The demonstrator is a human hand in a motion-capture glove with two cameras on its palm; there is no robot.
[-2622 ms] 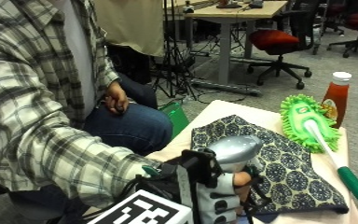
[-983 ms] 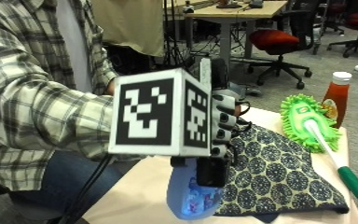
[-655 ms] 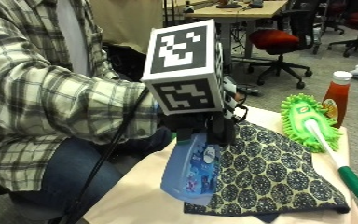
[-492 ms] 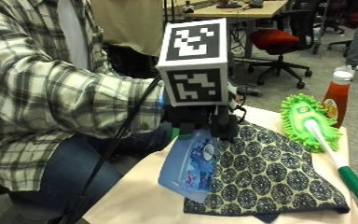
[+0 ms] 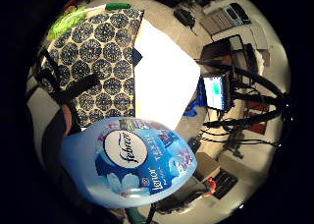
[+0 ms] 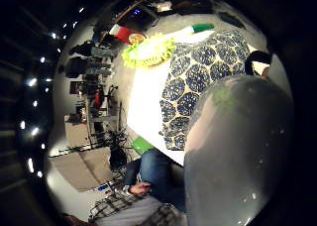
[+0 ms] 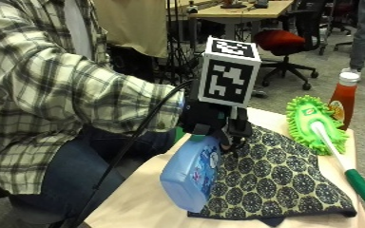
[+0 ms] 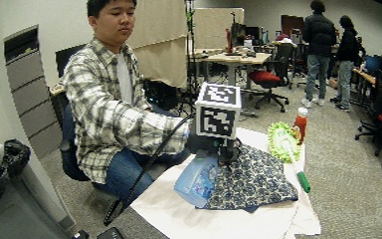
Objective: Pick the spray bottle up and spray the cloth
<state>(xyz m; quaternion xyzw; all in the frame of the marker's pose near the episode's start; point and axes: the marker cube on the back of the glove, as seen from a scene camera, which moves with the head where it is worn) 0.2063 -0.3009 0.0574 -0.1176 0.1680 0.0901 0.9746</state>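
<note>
1. Outside view is showing the patterned cloth [image 7: 277, 175] lying on the table [image 7: 138, 204], its near edge reaching almost to the table's front edge; bare tabletop is lying open on the person's side of the cloth.
2. Beyond the cloth, a green duster mop [image 7: 315, 121] is lying along its far side with the handle running past the cloth's corner, and a ketchup bottle [image 7: 345, 97] is standing behind the mop.
3. The grip, the gloved right hand [image 7: 211, 121], is holding the blue spray bottle [image 7: 190, 173] by its neck, fingers curled round it, above the cloth's near edge; the bottle is hanging tilted, base toward the person.
4. How much liquid the bottle is holding, I cannot tell.
5. Compared with half a second ago, the bottle is staying lifted over the same cloth edge.
</note>
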